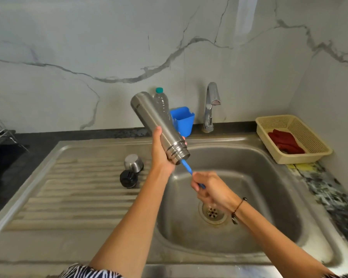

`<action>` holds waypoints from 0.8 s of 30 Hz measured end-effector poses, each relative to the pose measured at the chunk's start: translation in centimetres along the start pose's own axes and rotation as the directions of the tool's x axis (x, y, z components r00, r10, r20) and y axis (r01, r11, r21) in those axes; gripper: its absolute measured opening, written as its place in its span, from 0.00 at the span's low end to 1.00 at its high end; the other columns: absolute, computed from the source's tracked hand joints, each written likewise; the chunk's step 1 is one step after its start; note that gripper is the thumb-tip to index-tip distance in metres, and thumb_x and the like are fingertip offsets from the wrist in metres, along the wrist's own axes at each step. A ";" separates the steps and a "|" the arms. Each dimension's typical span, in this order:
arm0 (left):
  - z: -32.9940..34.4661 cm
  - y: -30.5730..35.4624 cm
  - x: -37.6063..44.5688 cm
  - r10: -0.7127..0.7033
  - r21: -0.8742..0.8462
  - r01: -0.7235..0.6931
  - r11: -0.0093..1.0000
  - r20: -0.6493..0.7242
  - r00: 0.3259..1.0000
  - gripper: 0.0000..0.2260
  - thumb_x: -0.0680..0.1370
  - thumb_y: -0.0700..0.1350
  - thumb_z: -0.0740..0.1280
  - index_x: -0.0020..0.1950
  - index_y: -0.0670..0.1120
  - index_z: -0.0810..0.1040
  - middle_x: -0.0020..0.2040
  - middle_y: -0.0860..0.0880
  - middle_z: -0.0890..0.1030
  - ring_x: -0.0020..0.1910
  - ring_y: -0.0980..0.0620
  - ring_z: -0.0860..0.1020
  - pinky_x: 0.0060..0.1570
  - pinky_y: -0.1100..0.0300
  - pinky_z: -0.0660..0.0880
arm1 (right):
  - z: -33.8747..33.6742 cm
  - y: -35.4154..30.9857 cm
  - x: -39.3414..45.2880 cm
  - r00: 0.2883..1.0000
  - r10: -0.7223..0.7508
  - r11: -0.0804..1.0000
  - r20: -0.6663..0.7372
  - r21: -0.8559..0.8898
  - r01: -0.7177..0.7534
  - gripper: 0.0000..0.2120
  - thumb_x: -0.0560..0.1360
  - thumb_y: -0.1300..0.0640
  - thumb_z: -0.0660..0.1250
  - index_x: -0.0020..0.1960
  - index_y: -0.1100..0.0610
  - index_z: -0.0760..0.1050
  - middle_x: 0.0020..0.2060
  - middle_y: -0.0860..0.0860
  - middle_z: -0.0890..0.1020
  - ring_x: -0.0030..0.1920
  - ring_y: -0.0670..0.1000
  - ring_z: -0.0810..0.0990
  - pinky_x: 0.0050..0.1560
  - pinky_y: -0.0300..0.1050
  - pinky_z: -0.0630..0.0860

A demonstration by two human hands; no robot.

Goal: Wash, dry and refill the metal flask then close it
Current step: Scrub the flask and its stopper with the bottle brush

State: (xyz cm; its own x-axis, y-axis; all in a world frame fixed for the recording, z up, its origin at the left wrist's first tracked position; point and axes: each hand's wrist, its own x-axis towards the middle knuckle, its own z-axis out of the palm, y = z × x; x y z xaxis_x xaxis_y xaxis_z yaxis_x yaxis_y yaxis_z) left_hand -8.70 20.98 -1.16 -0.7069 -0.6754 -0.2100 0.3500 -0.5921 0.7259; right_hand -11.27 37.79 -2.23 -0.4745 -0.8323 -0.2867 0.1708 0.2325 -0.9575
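The metal flask (157, 123) is held tilted over the steel sink (249, 157), mouth down and toward the person, base up and away. Nearest, the right hand (213, 190), forearm angled in from the lower right with a beaded bracelet (237, 209) at the wrist, curls its fingers round a blue brush handle (187, 167) whose far end enters the flask's mouth. The left hand (161, 153), arm raised from below, grips the flask near its neck. On the draining board (78, 197) stand the steel cup lid (133, 163) and black stopper (128, 178). Behind the flask are a plastic bottle (161, 103), blue holder (183, 120) and tap (211, 105).
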 end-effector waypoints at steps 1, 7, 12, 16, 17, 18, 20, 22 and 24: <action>0.1 0.3 0.0 0.002 0.005 -0.003 1.000 0.018 1.000 0.28 0.74 0.58 0.65 0.65 0.38 0.72 0.39 0.41 0.80 0.34 0.47 0.80 0.36 0.56 0.79 | 0.1 0.1 -0.1 1.000 0.006 0.999 0.019 0.037 -0.007 0.18 0.78 0.61 0.53 0.30 0.57 0.63 0.19 0.47 0.57 0.18 0.45 0.53 0.23 0.31 0.48; 0.4 0.2 0.3 0.023 0.026 -0.023 0.999 -0.011 1.000 0.35 0.68 0.59 0.71 0.67 0.39 0.70 0.44 0.41 0.80 0.38 0.46 0.80 0.40 0.53 0.79 | -1.3 -1.0 -0.1 1.000 0.005 0.999 0.029 -0.046 -0.004 0.18 0.77 0.61 0.54 0.28 0.57 0.64 0.20 0.49 0.58 0.20 0.46 0.53 0.23 0.35 0.48; 0.1 1.0 1.9 0.064 -0.010 -0.065 0.998 -0.103 0.993 0.35 0.65 0.58 0.75 0.67 0.43 0.71 0.54 0.40 0.78 0.46 0.44 0.80 0.46 0.48 0.80 | -2.0 -1.0 -0.3 0.992 -0.112 0.952 -0.061 -0.292 0.090 0.18 0.76 0.60 0.58 0.27 0.57 0.66 0.19 0.48 0.62 0.21 0.46 0.58 0.22 0.37 0.55; 0.8 -0.3 1.4 0.011 0.039 -0.005 0.999 -0.151 0.988 0.27 0.72 0.56 0.71 0.65 0.43 0.73 0.48 0.43 0.79 0.41 0.47 0.81 0.35 0.57 0.78 | -2.0 -1.1 0.4 0.946 -0.298 0.818 -0.131 -0.546 0.182 0.20 0.77 0.55 0.59 0.29 0.62 0.69 0.21 0.46 0.68 0.23 0.43 0.64 0.28 0.37 0.64; 0.8 -0.1 1.5 0.015 0.038 -0.010 0.999 -0.148 0.989 0.26 0.72 0.56 0.71 0.65 0.43 0.73 0.49 0.43 0.79 0.43 0.46 0.81 0.37 0.55 0.79 | -2.0 -0.8 0.3 0.930 -0.347 0.777 -0.122 -0.593 0.212 0.21 0.76 0.53 0.59 0.30 0.64 0.69 0.22 0.50 0.69 0.24 0.44 0.65 0.30 0.41 0.65; 0.7 0.2 1.6 0.024 0.027 -0.020 0.999 -0.156 0.987 0.26 0.73 0.55 0.71 0.65 0.43 0.73 0.50 0.43 0.79 0.44 0.46 0.81 0.39 0.54 0.79 | -2.2 -0.3 0.1 0.917 -0.385 0.722 -0.107 -0.654 0.226 0.21 0.75 0.51 0.57 0.30 0.65 0.68 0.23 0.54 0.70 0.25 0.46 0.65 0.32 0.45 0.66; 0.4 0.1 1.6 0.029 0.001 -0.029 1.000 -0.183 0.983 0.25 0.73 0.55 0.70 0.65 0.44 0.73 0.51 0.43 0.80 0.45 0.46 0.81 0.39 0.54 0.79 | -2.5 0.5 0.0 0.907 -0.411 0.638 -0.091 -0.740 0.215 0.21 0.75 0.50 0.57 0.27 0.60 0.64 0.24 0.56 0.70 0.28 0.49 0.66 0.33 0.49 0.65; 0.5 -0.9 1.1 0.013 0.022 -0.009 1.000 -0.191 0.981 0.25 0.73 0.56 0.70 0.65 0.44 0.73 0.51 0.43 0.80 0.45 0.46 0.81 0.38 0.55 0.79 | -2.3 0.5 0.4 0.891 -0.441 0.578 -0.108 -0.794 0.190 0.21 0.77 0.54 0.59 0.26 0.55 0.60 0.23 0.51 0.67 0.29 0.52 0.66 0.33 0.49 0.66; 0.5 -1.2 0.8 0.001 0.036 0.006 0.999 -0.189 0.982 0.24 0.73 0.55 0.70 0.64 0.44 0.73 0.50 0.43 0.80 0.44 0.47 0.81 0.39 0.54 0.79 | -1.9 0.5 0.3 0.867 -0.481 0.530 -0.132 -0.831 0.168 0.20 0.77 0.55 0.59 0.27 0.54 0.60 0.24 0.50 0.68 0.31 0.55 0.69 0.33 0.48 0.67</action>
State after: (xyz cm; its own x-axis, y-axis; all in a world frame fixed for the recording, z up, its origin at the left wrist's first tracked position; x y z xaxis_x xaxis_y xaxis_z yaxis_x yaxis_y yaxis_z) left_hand -9.99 21.34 -1.91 -0.5778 -0.7470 -0.3288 0.3237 -0.5796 0.7478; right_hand -12.96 38.57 -2.90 -0.6075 -0.7666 0.2082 -0.7066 0.4017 -0.5825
